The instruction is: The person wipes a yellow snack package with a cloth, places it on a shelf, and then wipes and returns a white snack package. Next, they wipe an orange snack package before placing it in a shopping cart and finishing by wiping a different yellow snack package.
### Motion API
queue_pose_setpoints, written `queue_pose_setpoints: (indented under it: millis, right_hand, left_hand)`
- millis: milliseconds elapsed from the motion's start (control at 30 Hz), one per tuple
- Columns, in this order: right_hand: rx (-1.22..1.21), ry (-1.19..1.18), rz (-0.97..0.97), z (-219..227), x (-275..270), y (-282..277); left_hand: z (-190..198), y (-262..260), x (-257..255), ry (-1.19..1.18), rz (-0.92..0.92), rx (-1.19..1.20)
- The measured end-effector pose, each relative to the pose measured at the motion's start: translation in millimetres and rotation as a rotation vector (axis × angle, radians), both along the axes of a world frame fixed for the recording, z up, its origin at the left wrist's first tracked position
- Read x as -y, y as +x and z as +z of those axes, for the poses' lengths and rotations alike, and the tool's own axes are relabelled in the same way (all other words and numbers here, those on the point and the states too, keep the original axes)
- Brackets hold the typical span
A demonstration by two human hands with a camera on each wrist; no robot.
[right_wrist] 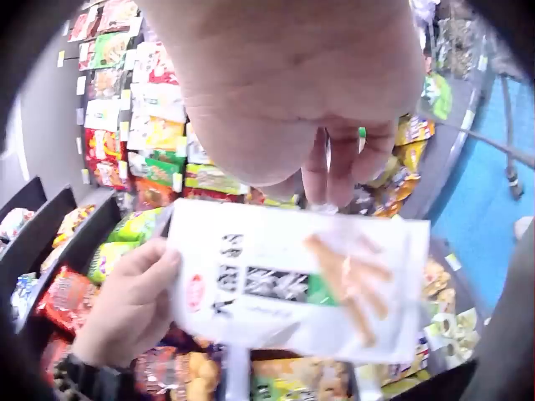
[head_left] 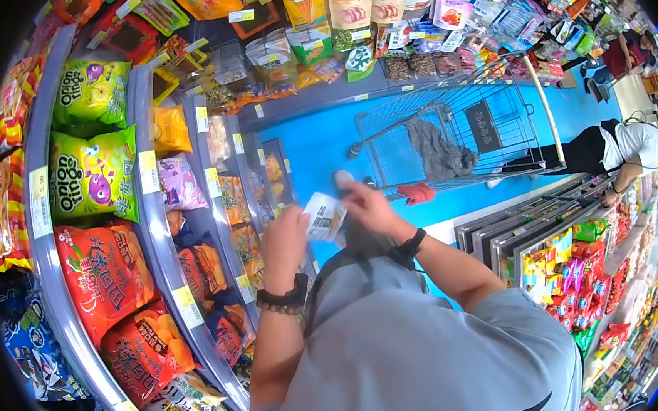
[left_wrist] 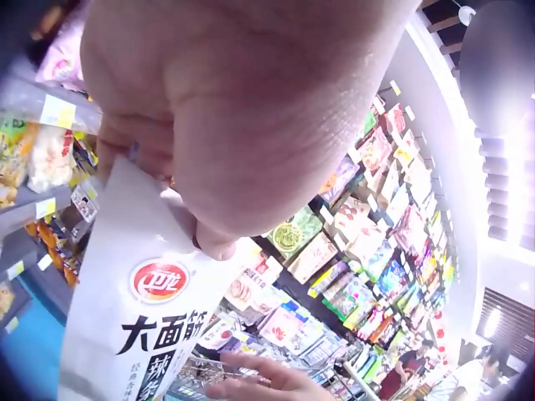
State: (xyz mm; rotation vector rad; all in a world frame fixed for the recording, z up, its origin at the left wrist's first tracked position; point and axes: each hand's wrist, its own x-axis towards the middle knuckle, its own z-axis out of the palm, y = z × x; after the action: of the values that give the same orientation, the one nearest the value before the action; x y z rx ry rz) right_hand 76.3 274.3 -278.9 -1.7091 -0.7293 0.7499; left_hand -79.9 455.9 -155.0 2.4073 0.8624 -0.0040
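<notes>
A white snack packet (head_left: pixel 324 216) with black Chinese lettering and a red oval logo is held out in front of the wearer's body. My left hand (head_left: pixel 285 236) pinches one end of it between thumb and fingers. In the right wrist view, the packet (right_wrist: pixel 292 284) shows its printed front, with a picture of brown strips. Close to its other end is my right hand (head_left: pixel 370 208). The fingers of that right hand (left_wrist: pixel 267 380) look extended and apart from the packet in the left wrist view.
Shelves on the left hold green onion-ring bags (head_left: pixel 95 174) and red chip bags (head_left: pixel 105 273). Ahead, on the blue floor (head_left: pixel 312 141), stands a wire shopping cart (head_left: pixel 385 128) with grey cloth (head_left: pixel 441 150) in it. A person in a white top (head_left: pixel 641 146) is beyond the cart.
</notes>
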Motion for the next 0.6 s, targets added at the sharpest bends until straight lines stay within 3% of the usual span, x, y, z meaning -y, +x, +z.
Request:
queue_pose_setpoints:
  millis: [67,133,200,300,467,600]
  right_hand:
    - [0.184,-0.321,-0.135,-70.8,26.3,23.2]
    - [0.437,-0.596,-0.139,-134.7,62.6,52.4]
    - [0.514,-0.969,-0.121,-163.2,97.7,72.5]
    - [0.295,-1.094,-0.247,-198.8,135.5,81.2]
    - [0.474,-1.17,-0.105,-229.8,137.9,77.1]
    - [0.404,-1.164,-0.045,-209.3,129.8,97.6]
  left_hand:
    - [-3.4,-9.0,3.4,0.002,-0.006,0.039]
    - [-11.3,-15.0,2.6,-0.01,-0.011,0.076]
    - [-14.8,-19.9,0.4,-0.024,-0.031,0.065]
    - [-11.9,-17.3,-3.1,-0.036,-0.056,0.093]
    - [-15.7,-20.3,-11.9,-0.066,-0.017,0.143]
    - [-5.1,-2.6,-30.9,-0.074,0.022,0.094]
